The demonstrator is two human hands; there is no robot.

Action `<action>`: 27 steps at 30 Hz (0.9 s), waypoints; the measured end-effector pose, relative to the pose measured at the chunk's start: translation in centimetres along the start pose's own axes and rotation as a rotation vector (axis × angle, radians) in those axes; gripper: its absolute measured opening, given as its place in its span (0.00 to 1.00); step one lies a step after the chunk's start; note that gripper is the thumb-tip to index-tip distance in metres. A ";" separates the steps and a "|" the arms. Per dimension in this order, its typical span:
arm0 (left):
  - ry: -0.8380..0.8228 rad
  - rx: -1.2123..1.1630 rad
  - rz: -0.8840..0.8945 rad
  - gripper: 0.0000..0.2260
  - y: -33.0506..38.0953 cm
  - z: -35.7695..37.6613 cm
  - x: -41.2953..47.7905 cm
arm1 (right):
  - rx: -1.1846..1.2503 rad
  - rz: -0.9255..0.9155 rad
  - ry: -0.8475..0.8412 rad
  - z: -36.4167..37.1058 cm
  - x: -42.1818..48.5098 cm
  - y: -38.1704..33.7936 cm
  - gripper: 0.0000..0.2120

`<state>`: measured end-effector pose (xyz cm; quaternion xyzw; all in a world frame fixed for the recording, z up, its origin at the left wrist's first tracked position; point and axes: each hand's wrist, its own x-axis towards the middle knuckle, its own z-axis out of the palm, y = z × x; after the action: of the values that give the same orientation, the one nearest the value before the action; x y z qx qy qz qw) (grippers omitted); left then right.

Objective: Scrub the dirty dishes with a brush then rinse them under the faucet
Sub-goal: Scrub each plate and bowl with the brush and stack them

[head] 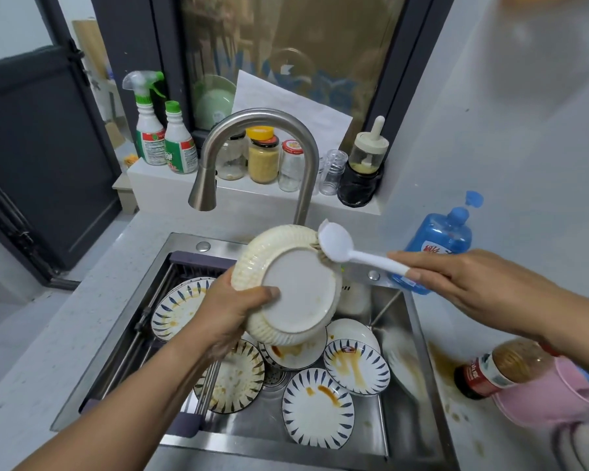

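Note:
My left hand point(230, 309) grips a cream ribbed plate point(296, 290) by its left rim, its underside facing me, above the steel sink point(405, 334). My right hand point(473, 283) holds the handle of a white dish brush point(337, 244), whose head touches the plate's upper right rim. Several dirty blue-patterned plates point(317, 407) with brown sauce stains lie in the sink basin. The curved steel faucet point(252, 144) stands behind the plate, and no water runs from it.
A blue soap bottle point(439, 239) stands right of the sink. A brown sauce bottle point(497, 368) lies by a pink basin point(551, 396) at right. Jars point(264, 158) and spray bottles point(148, 127) line the sill. A wire rack point(133, 334) spans the sink's left side.

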<state>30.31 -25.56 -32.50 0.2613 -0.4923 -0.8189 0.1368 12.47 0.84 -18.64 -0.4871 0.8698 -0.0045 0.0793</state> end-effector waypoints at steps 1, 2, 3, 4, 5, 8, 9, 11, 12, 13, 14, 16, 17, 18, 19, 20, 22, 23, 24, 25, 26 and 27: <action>-0.008 0.022 -0.008 0.25 -0.1 0.1 -0.1 | 0.027 -0.015 0.002 0.1 0.0 -0.5 0.22; -0.020 0.073 -0.008 0.24 -0.3 0.2 -0.1 | 0.040 -0.039 0.006 0.1 0.2 -1.2 0.22; -0.044 0.132 -0.006 0.24 -0.6 0.3 -0.1 | 0.036 -0.066 0.010 0.0 0.5 -2.0 0.23; -0.071 0.180 -0.002 0.23 -0.8 0.5 -0.2 | 0.028 -0.080 0.006 -0.2 0.7 -2.4 0.24; -0.093 0.204 0.005 0.24 -1.0 0.4 -0.2 | 0.031 -0.088 -0.003 -0.5 0.9 -2.7 0.25; -0.119 0.143 0.015 0.25 -0.6 0.2 -0.5 | 0.145 -0.061 -0.050 -1.7 0.9 -1.0 0.23; -0.123 0.092 0.007 0.26 -0.3 -0.2 -0.5 | 0.179 -0.047 -0.073 -2.0 0.6 -0.1 0.21; -0.134 -0.022 -0.010 0.33 0.1 -1.2 -0.2 | 0.255 -0.011 -0.116 -1.9 -0.4 1.3 0.17; -0.136 -0.082 -0.014 0.36 0.3 -1.6 -0.2 | 0.303 0.003 -0.132 -1.5 -0.9 1.7 0.16; -0.131 -0.133 -0.011 0.38 0.4 -1.8 0.0 | 0.336 0.013 -0.144 -1.1 -1.4 1.9 0.15; -0.119 -0.178 -0.003 0.38 0.6 -1.9 0.0 | 0.338 0.019 -0.152 -0.6 -1.9 2.0 0.15; -0.097 -0.251 0.014 0.30 0.9 -1.7 0.1 | 0.281 0.008 -0.153 0.2 -2.5 1.5 0.16; -0.086 -0.260 0.016 0.26 1.1 -1.5 0.0 | 0.242 0.013 -0.142 0.3 -2.7 1.1 0.16; -0.084 -0.249 0.010 0.23 1.3 -1.2 0.0 | 0.208 0.024 -0.119 0.3 -2.7 0.7 0.17; -0.092 -0.218 0.000 0.22 1.4 -0.8 0.1 | 0.178 0.035 -0.088 0.1 -2.6 0.3 0.18; -0.104 -0.171 -0.009 0.23 1.4 -0.5 0.1 | 0.145 0.031 -0.054 -0.1 -2.4 -0.1 0.19; -0.126 -0.079 -0.025 0.26 1.2 0.2 0.1 | 0.052 0.007 0.009 -0.6 -1.8 -0.5 0.22; -0.131 -0.072 -0.030 0.27 1.1 0.5 0.1 | 0.014 0.006 0.033 -0.8 -1.8 -0.6 0.24; -0.125 -0.097 -0.029 0.27 1.0 0.7 0.0 | -0.009 0.012 0.043 -0.8 -1.7 -0.5 0.24; -0.114 -0.142 -0.022 0.24 0.9 0.8 0.0 | -0.018 0.020 0.042 -0.8 -2.0 -0.4 0.24; -0.096 -0.194 -0.018 0.21 0.8 1.0 0.0 | -0.012 0.028 0.028 -0.5 -2.3 -0.4 0.24; -0.075 -0.262 -0.024 0.18 0.7 1.0 0.1 | -0.004 0.037 0.013 -0.2 -2.7 -0.6 0.24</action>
<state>29.67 -25.19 -31.56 0.2162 -0.3828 -0.8870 0.1412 14.33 2.83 -18.01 -0.4711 0.8791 -0.0045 0.0726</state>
